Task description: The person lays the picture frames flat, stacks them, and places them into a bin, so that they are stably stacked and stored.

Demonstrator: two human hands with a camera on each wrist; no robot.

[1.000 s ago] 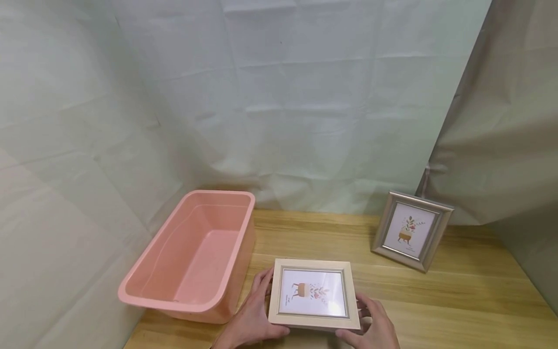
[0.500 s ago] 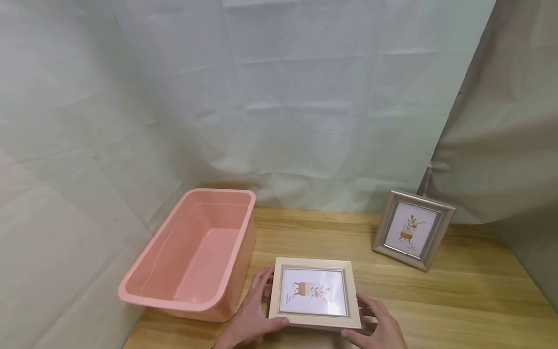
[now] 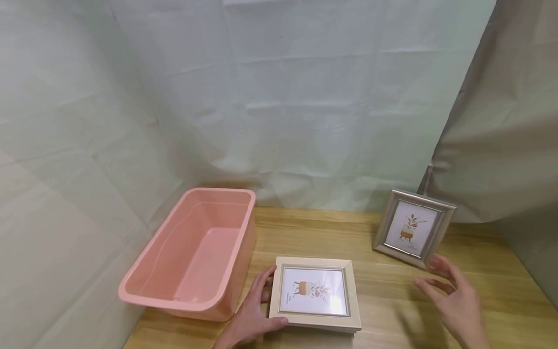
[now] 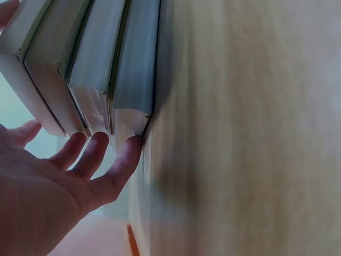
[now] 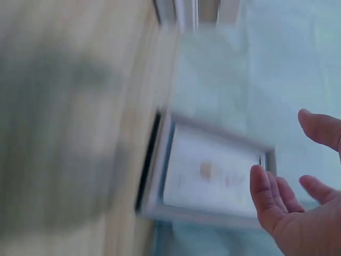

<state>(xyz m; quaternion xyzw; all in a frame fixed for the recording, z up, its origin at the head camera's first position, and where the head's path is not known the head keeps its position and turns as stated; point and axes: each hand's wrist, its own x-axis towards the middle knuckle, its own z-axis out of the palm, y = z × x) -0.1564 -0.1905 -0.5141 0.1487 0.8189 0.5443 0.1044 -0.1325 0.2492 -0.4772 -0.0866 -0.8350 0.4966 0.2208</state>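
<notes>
As the right hand [image 3: 455, 291] is at the silver frame [image 3: 410, 230], contact unclear, that frame, tilted back on the worktop [image 3: 314, 232], is best lifted by its outer moulding, glass untouched. Right fingers: loosely curved, holding nothing. For the left hand [image 3: 253, 310]: relaxed fingers and thumb against the stack of frames [image 3: 314, 295], not clasping; light pressure should keep edges flush. Count: silver frame, one; stack, one, showing four slabs edge-on, apparently frames; pink basin [image 3: 209, 261], one, left of stack; hands, two.
</notes>
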